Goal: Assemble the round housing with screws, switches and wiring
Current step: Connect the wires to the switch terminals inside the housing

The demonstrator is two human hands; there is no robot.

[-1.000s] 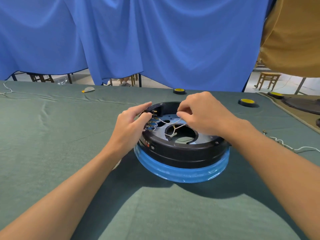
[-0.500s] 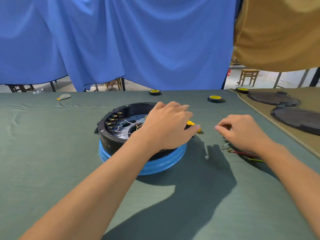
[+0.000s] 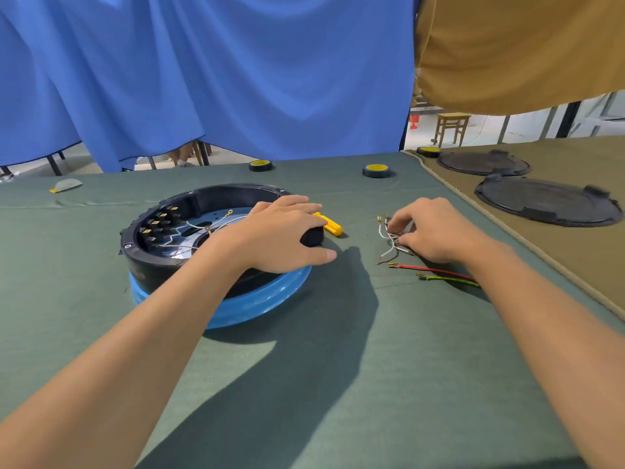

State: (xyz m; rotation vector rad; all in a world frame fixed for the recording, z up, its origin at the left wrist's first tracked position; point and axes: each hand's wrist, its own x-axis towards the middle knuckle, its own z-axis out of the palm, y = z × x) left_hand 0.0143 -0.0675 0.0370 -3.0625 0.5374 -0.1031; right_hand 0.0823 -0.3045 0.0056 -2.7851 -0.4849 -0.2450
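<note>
Right grip (image 3: 436, 231) pinches the white wires (image 3: 388, 252); left grip (image 3: 280, 235) clasps the round housing (image 3: 216, 194) rim.

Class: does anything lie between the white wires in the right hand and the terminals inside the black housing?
Yes. The left hand lies over the round housing's right rim, straight between the white wires pinched by the right hand and the terminals on its inner left wall. A yellow tool also lies between them.
</note>
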